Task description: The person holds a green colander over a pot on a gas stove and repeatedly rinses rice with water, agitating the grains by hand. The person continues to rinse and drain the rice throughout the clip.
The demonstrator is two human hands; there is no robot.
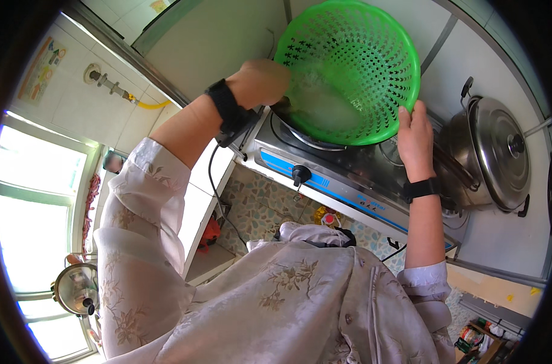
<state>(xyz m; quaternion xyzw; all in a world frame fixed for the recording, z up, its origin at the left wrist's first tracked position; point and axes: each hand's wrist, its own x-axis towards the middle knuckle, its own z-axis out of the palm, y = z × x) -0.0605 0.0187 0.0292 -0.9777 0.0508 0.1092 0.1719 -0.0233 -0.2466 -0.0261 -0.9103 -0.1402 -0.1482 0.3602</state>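
A green plastic colander (pixel 371 77) is tilted over a dark wok (pixel 282 109) on the steel gas stove (pixel 348 168). Steam and whitish matter blur the colander's lower inside. My right hand (pixel 416 141) grips its right rim, thumb on the inner side. At its left rim is my left hand (pixel 262 84), curled and slightly blurred; its fingers are hidden, so whether it holds the rim or something else cannot be told. Black bands circle both wrists. A long dark handle (pixel 453 166) runs beneath my right wrist, towards the lidded pot.
A large lidded steel pot (pixel 476 154) stands on the stove's right side. The black stove knob (pixel 301 174) juts from the front panel. A dark cable (pixel 212 182) hangs below my left wrist. A yellow gas hose (pixel 153 105) leaves a wall pipe at the left.
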